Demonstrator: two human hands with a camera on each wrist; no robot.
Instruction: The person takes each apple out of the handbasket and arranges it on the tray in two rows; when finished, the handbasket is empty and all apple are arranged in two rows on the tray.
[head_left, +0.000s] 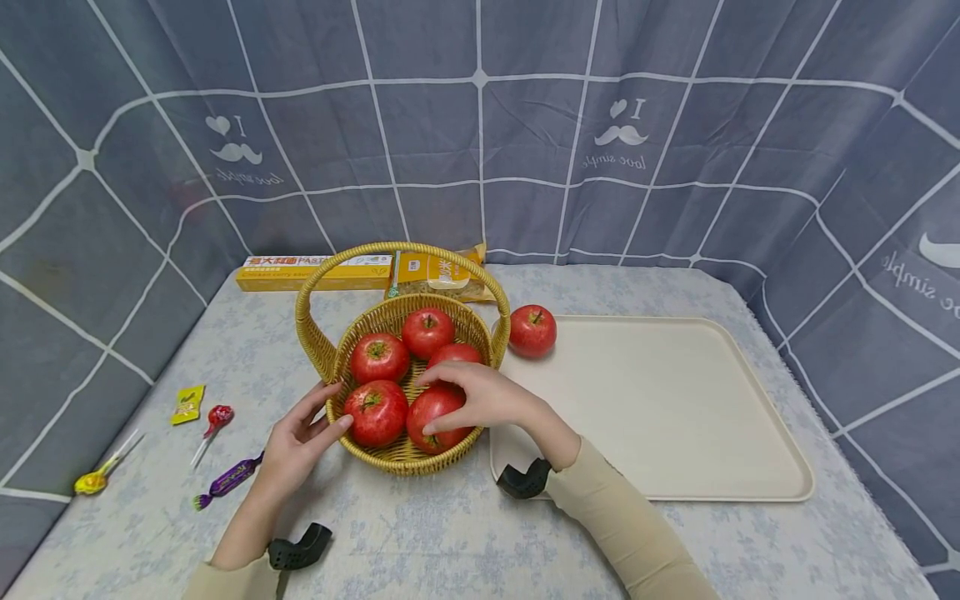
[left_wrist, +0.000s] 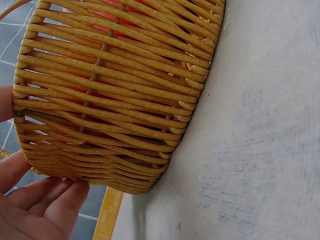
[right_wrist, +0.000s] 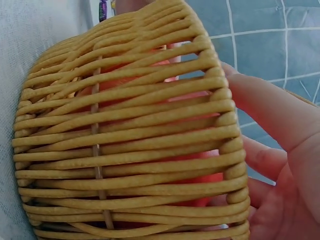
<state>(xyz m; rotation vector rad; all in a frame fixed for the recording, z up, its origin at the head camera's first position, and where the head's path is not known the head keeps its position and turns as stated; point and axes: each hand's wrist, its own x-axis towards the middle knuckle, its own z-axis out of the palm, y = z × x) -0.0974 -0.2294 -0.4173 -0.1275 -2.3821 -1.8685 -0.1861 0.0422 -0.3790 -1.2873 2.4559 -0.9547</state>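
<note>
A yellow wicker basket point(head_left: 405, 468) with a tall arched handle stands on the table and holds several red apples. My left hand point(head_left: 294, 446) grips its left rim, thumb over the edge; in the left wrist view the fingers point(left_wrist: 60, 202) lie against the outer weave. Reaching in over the right rim, my right hand point(head_left: 487, 400) holds the front right apple point(head_left: 431, 414) between thumb and fingers. That apple is partly covered by the hand, and another behind it shows only its top. The right wrist view looks mostly at the basket's outside point(right_wrist: 135, 135), with the right hand point(right_wrist: 285, 170) beyond the rim.
To the right lies a cream tray point(head_left: 652, 400), with one apple point(head_left: 532, 331) at its back left corner. Behind the basket are a yellow pasta box point(head_left: 315, 273) and an orange food bag point(head_left: 435, 275). Lollipops point(head_left: 219, 417) and wrapped candies point(head_left: 232, 479) lie at left.
</note>
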